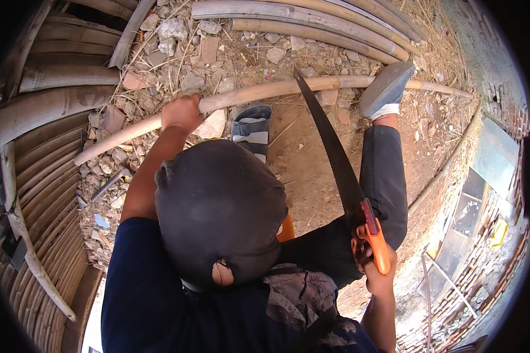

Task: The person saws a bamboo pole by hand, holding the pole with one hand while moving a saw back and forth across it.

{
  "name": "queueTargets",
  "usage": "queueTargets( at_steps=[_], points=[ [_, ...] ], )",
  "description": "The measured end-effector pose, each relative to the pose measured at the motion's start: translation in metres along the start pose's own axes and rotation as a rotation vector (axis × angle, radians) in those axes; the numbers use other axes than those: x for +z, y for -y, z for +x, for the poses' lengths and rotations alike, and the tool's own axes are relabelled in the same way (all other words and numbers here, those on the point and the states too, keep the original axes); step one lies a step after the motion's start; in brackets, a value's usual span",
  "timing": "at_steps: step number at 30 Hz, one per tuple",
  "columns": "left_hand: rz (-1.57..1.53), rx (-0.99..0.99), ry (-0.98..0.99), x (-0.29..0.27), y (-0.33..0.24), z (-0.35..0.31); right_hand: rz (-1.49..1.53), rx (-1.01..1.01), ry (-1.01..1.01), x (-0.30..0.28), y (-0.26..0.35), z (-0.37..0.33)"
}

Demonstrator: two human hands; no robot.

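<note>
My left hand [182, 113] is wrapped round a long bamboo pole [265, 90] left of its middle. The pole lies across the ground in front of me, its left end nearer me. In my right hand [380, 269] is a handsaw [371, 220] with an orange handle, gripped low on my right. Its long dark blade [330, 138] points forward, with the tip beside or over the pole; contact I cannot tell. My right foot, in a grey-blue sandal [386, 88], overlaps the pole's right part. My left sandal [252, 126] is on the near side of the pole.
More bamboo poles [312, 15] lie beyond. Rubble and stones [174, 32] cover the ground around the pole. A bamboo-slat wall [47, 194] rises on the left, a brick wall [500, 106] on the right. A dark cap [218, 206] blocks the lower middle of the view.
</note>
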State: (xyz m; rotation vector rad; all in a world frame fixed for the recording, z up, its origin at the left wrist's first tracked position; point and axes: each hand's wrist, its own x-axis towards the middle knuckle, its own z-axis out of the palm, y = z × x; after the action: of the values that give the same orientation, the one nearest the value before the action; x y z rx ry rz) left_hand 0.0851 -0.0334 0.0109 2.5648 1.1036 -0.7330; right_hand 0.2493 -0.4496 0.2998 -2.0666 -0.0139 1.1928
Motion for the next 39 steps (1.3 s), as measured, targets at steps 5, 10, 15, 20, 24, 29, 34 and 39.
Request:
queueTargets(
  at_steps=[5,10,15,20,24,29,34,39],
  points=[
    [-0.055,0.012,-0.061,0.007,0.003,0.019,-0.028,-0.127,0.129,-0.010,-0.010,0.083],
    [0.003,-0.029,-0.057,0.004,0.000,0.010,-0.073,-0.027,-0.045,-0.014,0.013,0.015],
    [-0.047,-0.009,-0.074,0.014,0.000,0.006,-0.158,-0.175,0.105,0.033,0.018,0.100],
    [-0.033,-0.001,-0.058,0.004,0.005,0.016,-0.081,-0.208,-0.176,0.002,-0.010,0.046],
    [-0.179,0.141,0.075,-0.012,0.017,0.006,0.090,-0.347,-0.172,-0.035,-0.031,-0.004],
    [-0.370,0.103,0.381,-0.022,0.043,0.034,0.064,-0.384,-0.304,-0.028,-0.044,-0.024],
    [-0.260,0.160,0.326,-0.020,0.040,0.029,0.056,-0.453,-0.282,-0.006,-0.043,-0.033],
    [-0.171,-0.016,-0.034,-0.010,0.019,-0.010,-0.067,-0.542,-0.182,-0.004,-0.054,-0.034]
  ],
)
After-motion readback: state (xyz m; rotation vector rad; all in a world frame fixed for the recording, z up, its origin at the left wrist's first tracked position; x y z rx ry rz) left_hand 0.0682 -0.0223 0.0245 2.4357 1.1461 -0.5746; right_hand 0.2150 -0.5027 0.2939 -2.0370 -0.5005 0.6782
